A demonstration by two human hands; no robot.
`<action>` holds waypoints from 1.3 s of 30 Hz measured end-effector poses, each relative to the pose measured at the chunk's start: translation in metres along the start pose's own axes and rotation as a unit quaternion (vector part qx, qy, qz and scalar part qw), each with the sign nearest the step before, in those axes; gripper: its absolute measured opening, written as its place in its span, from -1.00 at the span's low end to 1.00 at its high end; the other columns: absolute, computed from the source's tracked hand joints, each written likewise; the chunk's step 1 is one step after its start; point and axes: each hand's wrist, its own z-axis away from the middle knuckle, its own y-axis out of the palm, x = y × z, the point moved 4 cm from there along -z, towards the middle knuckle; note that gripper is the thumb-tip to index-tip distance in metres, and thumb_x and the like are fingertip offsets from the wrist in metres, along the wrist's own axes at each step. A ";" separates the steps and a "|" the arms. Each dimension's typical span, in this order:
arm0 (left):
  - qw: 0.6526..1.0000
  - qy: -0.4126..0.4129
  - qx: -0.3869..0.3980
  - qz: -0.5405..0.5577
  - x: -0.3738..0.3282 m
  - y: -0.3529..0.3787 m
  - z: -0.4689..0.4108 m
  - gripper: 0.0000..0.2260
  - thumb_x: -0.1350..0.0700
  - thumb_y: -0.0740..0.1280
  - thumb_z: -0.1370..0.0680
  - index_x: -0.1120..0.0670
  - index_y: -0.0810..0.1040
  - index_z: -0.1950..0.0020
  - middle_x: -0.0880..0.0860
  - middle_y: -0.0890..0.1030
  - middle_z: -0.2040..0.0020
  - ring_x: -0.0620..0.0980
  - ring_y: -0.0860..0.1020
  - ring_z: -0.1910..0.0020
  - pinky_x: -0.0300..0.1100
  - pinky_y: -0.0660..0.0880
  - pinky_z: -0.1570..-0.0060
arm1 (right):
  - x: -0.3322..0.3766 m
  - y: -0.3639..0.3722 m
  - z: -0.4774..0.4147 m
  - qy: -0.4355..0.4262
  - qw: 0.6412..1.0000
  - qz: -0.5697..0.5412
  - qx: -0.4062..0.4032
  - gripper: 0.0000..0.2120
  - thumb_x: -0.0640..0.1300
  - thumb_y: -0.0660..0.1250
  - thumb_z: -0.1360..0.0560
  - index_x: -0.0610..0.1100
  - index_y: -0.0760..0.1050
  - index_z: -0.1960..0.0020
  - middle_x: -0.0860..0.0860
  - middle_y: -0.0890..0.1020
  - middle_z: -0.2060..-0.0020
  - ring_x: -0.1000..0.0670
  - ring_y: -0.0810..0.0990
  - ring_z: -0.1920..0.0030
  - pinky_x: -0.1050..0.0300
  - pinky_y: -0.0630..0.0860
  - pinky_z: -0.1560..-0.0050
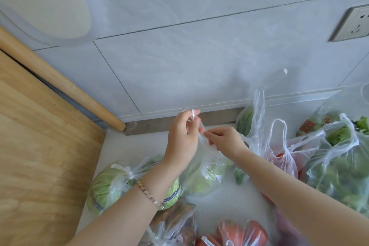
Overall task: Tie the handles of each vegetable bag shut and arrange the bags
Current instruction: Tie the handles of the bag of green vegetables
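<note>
A grey tiled wall (179, 56) fills the top. A wooden board (40, 156) takes the left, with a rolling pin (60, 84) along its far edge. The bags lie on the pale counter (229, 205). At the right, a greens bag (339, 175) stands with its handles loose. At the left, a cabbage bag (111, 183) is knotted shut. Between them sits the middle bag (205, 175), holding something pale green, its neck drawn upward. The left hand (181, 140) grips one handle (192, 115), looped round a fingertip. The right hand (225, 140) pinches the other strand just beside it. A socket (351, 24) is set in the wall. A bracelet (149, 193) circles the left wrist.
</note>
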 end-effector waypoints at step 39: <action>0.963 -0.124 0.195 -0.137 0.034 0.024 0.004 -0.83 0.14 0.27 -0.55 0.11 0.54 0.23 -0.01 0.39 0.43 -0.10 0.31 0.43 -0.30 0.22 0.40 | -0.009 -0.010 0.019 -0.279 0.940 0.186 -0.061 -0.78 -0.32 0.35 -0.38 -0.15 0.64 0.02 -0.04 0.57 0.32 0.14 0.38 0.36 0.23 0.44 0.28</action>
